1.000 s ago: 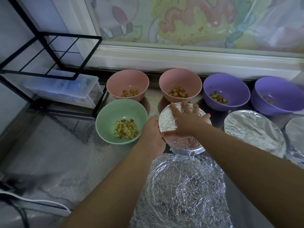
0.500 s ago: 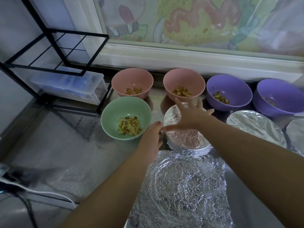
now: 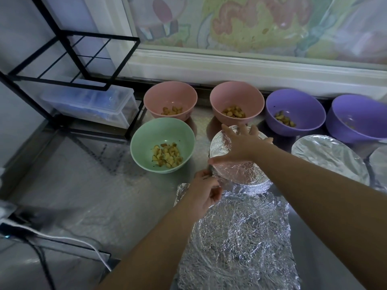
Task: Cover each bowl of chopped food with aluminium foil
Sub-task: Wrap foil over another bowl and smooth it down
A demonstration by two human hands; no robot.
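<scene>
Grip open, right hand [image 3: 240, 147] presses flat on foil [image 3: 227, 143] over bowl [image 3: 249, 182]; left hand [image 3: 204, 190] pinches near-left edge. Crimp snug under rim & work round w/o tearing.

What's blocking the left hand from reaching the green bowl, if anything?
Nothing visible. The left hand pinches the near-left rim of the foil-covered bowl; the green bowl sits just left of it, uncovered, with only bare counter between.
</scene>
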